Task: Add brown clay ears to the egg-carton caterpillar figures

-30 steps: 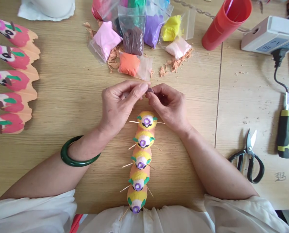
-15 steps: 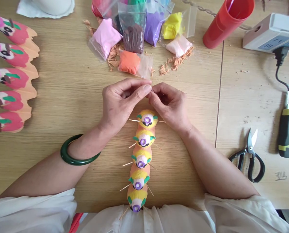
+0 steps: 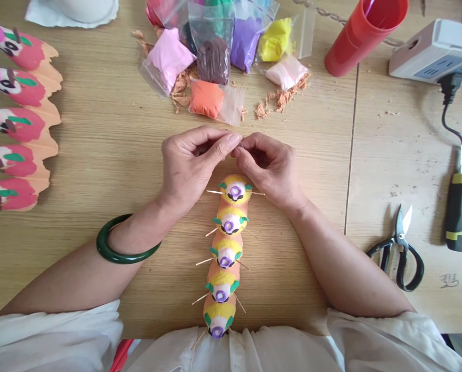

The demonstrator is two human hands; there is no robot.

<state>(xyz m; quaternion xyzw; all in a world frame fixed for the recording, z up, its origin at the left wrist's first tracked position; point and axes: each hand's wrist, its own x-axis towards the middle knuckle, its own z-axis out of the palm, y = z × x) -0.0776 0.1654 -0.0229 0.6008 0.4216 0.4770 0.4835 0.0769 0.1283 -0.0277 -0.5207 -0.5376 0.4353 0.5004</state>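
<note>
My left hand [image 3: 194, 165] and my right hand [image 3: 272, 168] meet fingertip to fingertip above the middle of the table. Thumb and forefinger of each are pinched together; a tiny dark bit shows between the right fingertips, too small to name. Just below them lies a row of several clay animal heads [image 3: 226, 245] on an orange bumpy strip, running toward my body. Each head has a yellow top, a white face, green ears and a purple ring nose. Thin wooden sticks [image 3: 202, 262] poke out at their sides.
Bags of coloured clay, one orange [image 3: 206, 98], lie at the back among orange scraps [image 3: 283, 98]. At left stands a strip of pink clay heads [image 3: 25, 124]. To the right are a red cup [image 3: 360, 41], a power strip [image 3: 428, 51], scissors [image 3: 399, 248] and a utility knife [image 3: 460, 212].
Both hands keep nearly the same place, with only a slight shift of the pinched fingers. The clay heads lie as before.
</note>
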